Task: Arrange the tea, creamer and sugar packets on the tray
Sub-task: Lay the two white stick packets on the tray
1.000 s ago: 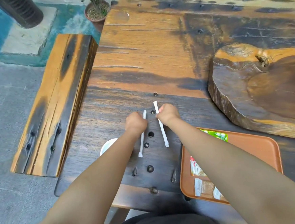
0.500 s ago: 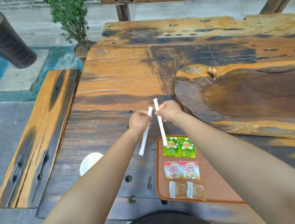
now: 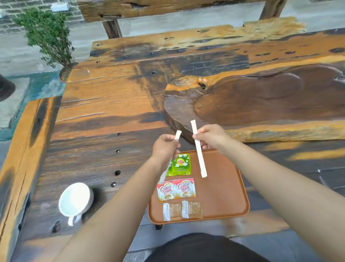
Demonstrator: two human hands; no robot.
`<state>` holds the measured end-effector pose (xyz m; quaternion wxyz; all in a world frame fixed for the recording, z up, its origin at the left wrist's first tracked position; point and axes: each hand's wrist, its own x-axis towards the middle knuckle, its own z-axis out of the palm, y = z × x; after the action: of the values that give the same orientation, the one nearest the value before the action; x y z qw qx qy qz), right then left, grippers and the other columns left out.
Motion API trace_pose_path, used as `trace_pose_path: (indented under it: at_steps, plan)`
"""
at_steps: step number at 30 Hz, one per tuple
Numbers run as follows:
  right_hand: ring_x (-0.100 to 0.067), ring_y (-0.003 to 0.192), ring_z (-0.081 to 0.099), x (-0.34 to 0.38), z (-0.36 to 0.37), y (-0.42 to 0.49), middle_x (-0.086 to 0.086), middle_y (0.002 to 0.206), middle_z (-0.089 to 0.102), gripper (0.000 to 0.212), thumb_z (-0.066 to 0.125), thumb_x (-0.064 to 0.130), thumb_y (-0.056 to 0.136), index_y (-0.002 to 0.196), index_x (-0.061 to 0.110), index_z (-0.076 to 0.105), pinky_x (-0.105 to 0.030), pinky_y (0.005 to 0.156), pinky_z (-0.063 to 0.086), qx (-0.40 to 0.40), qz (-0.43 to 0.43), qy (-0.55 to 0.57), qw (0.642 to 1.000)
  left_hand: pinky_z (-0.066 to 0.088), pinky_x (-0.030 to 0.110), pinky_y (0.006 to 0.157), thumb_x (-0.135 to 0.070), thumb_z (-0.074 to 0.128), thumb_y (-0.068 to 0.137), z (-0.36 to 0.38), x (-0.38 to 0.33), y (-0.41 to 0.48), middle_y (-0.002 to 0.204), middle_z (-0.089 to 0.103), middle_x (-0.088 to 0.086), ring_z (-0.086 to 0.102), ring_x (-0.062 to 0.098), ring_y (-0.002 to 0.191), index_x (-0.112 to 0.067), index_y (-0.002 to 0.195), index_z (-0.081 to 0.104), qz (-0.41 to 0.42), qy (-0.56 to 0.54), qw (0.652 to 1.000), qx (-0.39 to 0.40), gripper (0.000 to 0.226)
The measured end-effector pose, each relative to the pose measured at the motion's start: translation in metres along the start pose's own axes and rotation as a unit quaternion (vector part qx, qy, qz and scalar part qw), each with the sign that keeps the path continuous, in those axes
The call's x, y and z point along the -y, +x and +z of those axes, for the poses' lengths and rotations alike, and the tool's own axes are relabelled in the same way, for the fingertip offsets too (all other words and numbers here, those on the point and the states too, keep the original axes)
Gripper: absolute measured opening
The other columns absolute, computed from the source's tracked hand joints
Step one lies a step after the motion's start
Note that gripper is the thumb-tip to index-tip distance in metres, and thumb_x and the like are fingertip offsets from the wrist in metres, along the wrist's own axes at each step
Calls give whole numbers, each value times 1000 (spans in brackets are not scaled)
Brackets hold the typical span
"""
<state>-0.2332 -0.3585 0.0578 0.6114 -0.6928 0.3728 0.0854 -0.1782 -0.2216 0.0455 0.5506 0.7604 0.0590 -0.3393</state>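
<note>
Both hands (image 3: 164, 146) (image 3: 209, 137) gripping white sticks (image 3: 198, 149), tray (image 3: 223, 188) w/ Lipton (image 3: 180, 165), Coffee mate pkts (image 3: 176, 189)

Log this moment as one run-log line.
left hand: holds white stick packet | right hand: holds white stick packet | tray: tea, creamer, sugar pairs down left side

Both bare forearms stretch forward from the bottom corners and converge toward the middle. The left hand (image 3: 164, 147) is curled into a loose fist, knuckles up, thumb and fingers pinched closed. The right hand (image 3: 210, 137) sits just beside it, level, fingers likewise pinched, wrist straight. The two hands are close but apart.
</note>
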Motion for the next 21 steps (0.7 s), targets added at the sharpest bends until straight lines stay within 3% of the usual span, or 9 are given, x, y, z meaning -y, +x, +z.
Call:
trace_pose_path:
  at_steps: [4,7,10,14,17,19,21]
  plan:
    - [2,24,43,-38,-22,-11,-2,48,50,19,59,3,86,70,10,53,-9,30,35,-2,27,16,1000,33,10,31,-7,45,94,24,18,-9,64,48,3,39,12,50,-13,78,47,-55,-8,998,25,17]
    - [-2,36,49,-64,-33,-18,-5,61,50,5,60,5,86,88,7,56,-10,33,39,-4,59,25,998,31,11,32,-8,40,96,37,32,-17,64,47,3,38,11,51,-15,70,51,-102,-16,994,44,29]
    - [-9,54,50,-87,-40,-19,-2,69,55,16,65,8,84,98,8,57,-14,43,46,-13,95,33,995,33,12,34,-13,36,97,45,45,-25,65,49,3,40,10,52,-13,72,56,-142,-32,988,56,32]
    - [-10,62,53,-106,-43,-21,-1,75,56,16,64,9,84,99,9,58,-19,54,49,-15,116,22,993,34,16,44,-14,32,98,52,59,-31,67,49,5,39,11,54,-10,75,57,-175,-68,980,65,34]
    - [-9,61,53,-116,-43,-21,-1,73,55,8,60,4,86,90,10,57,-16,50,50,-11,114,-1,993,37,14,39,-9,31,98,56,62,-36,66,46,4,40,12,54,-10,74,56,-179,-74,979,60,34]
    - [-10,57,52,-122,-40,-19,-1,70,53,18,58,1,86,74,13,54,-13,42,48,-21,107,-25,994,41,13,36,-7,34,97,57,63,-38,66,45,4,41,12,55,-10,74,56,-177,-77,980,50,32]
    - [-13,56,52,-129,-36,-16,-3,69,53,29,58,-1,85,64,17,49,-17,45,50,-45,103,-53,992,46,13,37,-5,36,96,57,64,-40,67,46,4,44,12,56,-9,76,58,-175,-80,980,40,30]
